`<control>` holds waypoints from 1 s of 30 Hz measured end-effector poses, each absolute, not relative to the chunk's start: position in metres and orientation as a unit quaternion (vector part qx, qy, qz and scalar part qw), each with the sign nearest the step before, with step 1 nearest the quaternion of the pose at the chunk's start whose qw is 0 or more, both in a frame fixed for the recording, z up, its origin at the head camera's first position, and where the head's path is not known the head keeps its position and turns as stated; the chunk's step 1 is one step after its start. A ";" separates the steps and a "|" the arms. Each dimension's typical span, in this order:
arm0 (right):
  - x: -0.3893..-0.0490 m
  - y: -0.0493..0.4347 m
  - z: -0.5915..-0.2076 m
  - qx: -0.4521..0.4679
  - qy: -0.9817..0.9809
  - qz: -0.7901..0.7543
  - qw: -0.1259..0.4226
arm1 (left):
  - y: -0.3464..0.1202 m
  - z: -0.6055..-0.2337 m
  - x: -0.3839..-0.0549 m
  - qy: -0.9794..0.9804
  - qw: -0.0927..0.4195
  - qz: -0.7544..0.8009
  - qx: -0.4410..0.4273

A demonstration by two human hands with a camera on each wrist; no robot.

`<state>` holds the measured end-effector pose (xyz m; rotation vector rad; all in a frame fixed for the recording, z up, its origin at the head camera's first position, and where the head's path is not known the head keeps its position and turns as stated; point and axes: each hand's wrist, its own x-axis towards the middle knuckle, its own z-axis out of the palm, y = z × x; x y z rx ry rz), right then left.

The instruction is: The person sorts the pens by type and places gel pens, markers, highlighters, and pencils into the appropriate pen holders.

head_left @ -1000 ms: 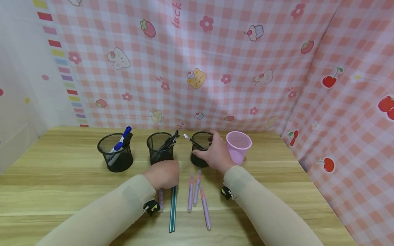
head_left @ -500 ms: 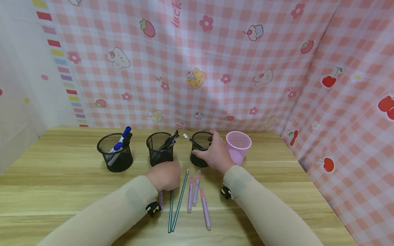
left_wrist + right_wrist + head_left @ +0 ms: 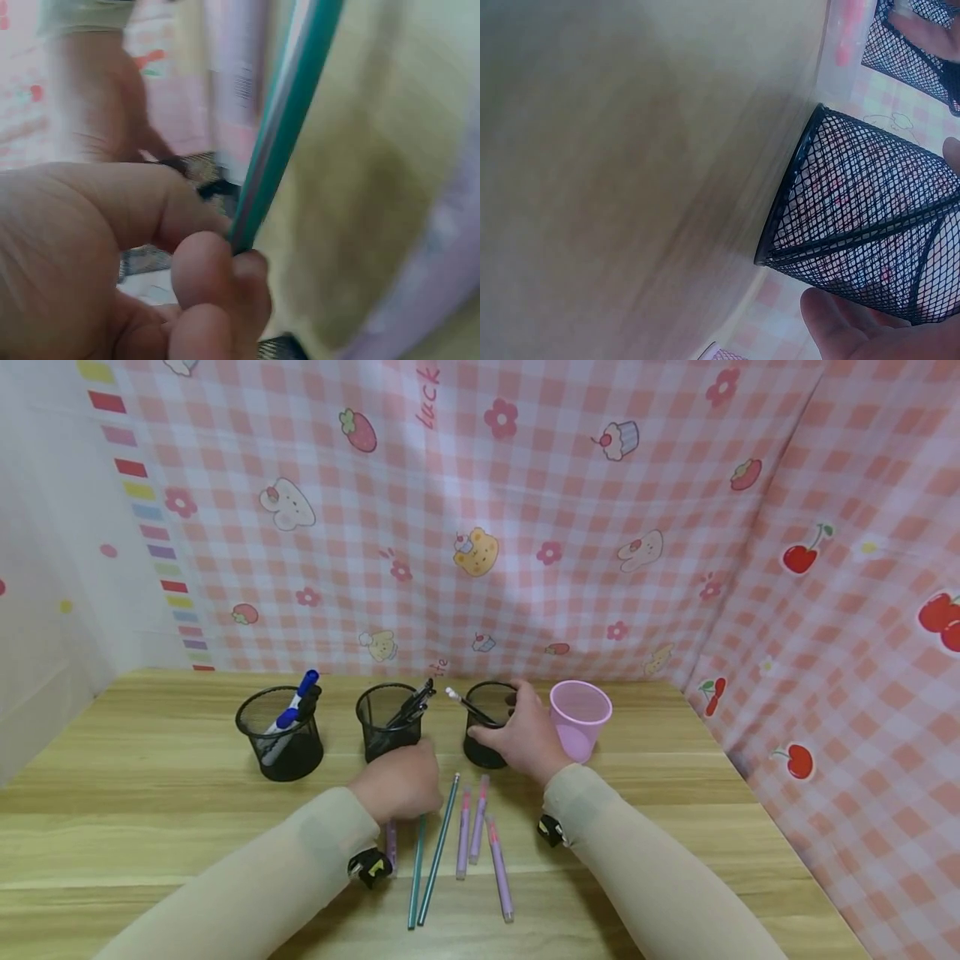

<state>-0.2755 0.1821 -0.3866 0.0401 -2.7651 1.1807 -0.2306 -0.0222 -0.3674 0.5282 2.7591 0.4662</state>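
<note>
My left hand (image 3: 400,781) pinches a teal pencil (image 3: 281,135) between thumb and fingertips, seen close up in the left wrist view. In the head view that pencil's lower length slants down from under the hand, its upper end hidden. A second teal pencil (image 3: 439,852) lies just to the right. My right hand (image 3: 527,735) grips a black mesh pen cup (image 3: 855,217), thumb on one side and fingers round the other. Inside this cup leans a dark pencil with a white end (image 3: 472,703). Several purple pens with pink ends (image 3: 501,881) lie between my arms.
Left of the gripped cup stand a black mesh cup with black pens (image 3: 390,739) and another with blue and black markers (image 3: 288,752). A pink cup (image 3: 581,718) stands at the right. Another purple pen (image 3: 392,847) lies beside my left wrist. Checked cloth hangs behind the wooden table.
The two teal pencils lay side by side under my left hand; one has swung out to the right, free of the fingers. My left hand has risen slightly with the other. My right hand stays put.
</note>
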 end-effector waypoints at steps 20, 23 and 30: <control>-0.279 0.182 -0.391 0.014 -0.917 0.392 0.076 | -0.030 -0.306 -0.229 0.805 -0.254 0.473 0.251; -0.278 0.181 -0.391 0.011 -0.916 0.393 0.075 | -0.030 -0.307 -0.234 0.773 -0.316 0.488 0.256; -0.278 0.182 -0.390 0.013 -0.913 0.401 0.074 | -0.028 -0.317 -0.244 0.752 -0.405 0.462 0.236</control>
